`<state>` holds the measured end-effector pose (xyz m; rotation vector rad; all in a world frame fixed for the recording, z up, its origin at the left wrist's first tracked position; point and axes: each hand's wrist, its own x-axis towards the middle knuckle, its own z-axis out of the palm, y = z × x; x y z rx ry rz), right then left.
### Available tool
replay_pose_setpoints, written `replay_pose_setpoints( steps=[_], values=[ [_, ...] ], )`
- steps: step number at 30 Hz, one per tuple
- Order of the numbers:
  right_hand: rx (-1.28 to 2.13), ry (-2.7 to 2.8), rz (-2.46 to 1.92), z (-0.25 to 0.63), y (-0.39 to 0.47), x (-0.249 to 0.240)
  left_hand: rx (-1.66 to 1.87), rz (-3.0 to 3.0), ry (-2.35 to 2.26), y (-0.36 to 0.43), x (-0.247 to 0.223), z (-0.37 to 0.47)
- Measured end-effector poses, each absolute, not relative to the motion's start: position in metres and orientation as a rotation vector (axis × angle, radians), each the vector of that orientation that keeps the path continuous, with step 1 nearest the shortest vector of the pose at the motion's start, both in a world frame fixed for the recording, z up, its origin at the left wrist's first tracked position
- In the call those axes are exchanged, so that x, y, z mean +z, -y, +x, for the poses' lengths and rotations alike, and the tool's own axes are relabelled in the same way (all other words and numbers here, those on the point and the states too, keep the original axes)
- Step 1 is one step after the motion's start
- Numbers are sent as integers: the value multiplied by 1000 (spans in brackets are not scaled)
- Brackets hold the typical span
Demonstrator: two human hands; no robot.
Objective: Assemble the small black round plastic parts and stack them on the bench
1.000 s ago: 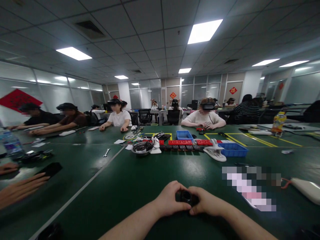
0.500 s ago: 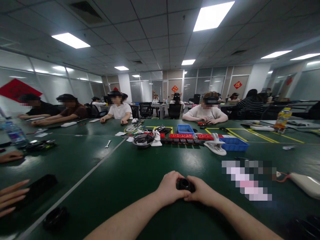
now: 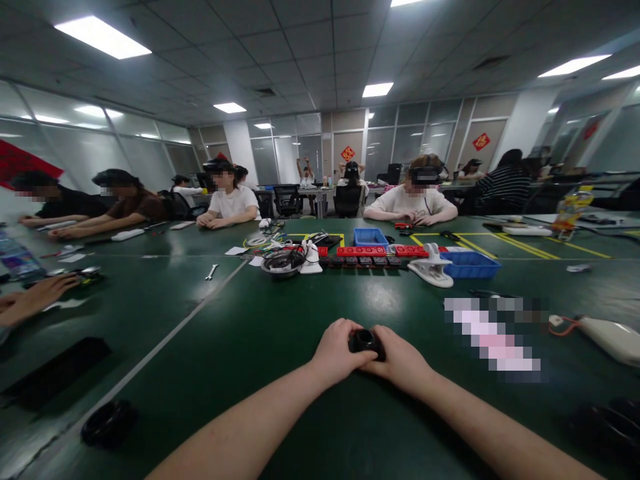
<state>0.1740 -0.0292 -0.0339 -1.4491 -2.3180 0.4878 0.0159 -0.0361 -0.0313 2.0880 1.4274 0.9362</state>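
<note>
Now, a dark, glossy, rounded piece [image 3: 367, 341] with a round opening on top sits between the two hands over the counter [image 3: 290, 320]; whether it touches the surface, I can't tell. Left hand [image 3: 336, 350] and right hand [image 3: 404, 353] share the grip, closed around it from either side, thumbs [image 3: 364, 358] toward the near face! Both forearms [image 3: 240, 420] reach forward, angling inward. Farther out, a metal bowl [image 3: 281, 273] holds dark cables, a blue tray [image 3: 473, 269] sits just beyond a white clip [image 3: 433, 273], and deeper lies a smaller blue tray [image 3: 370, 241]; the trays' contents I can't make out.
</note>
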Motion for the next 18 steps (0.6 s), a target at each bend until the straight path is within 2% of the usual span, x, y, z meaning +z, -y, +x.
replay_pose_setpoints(
  steps=[4,7,18],
  values=[
    [830,2276,-1167,187,22,-32,879,2059,-1243,29,-30,9],
    [991,2280,-1114,191,16,-33,838,2062,-1156,26,-30,8],
    [1014,2399,-1158,192,3,-29,756,2069,-1131,19,-25,8]
  ],
)
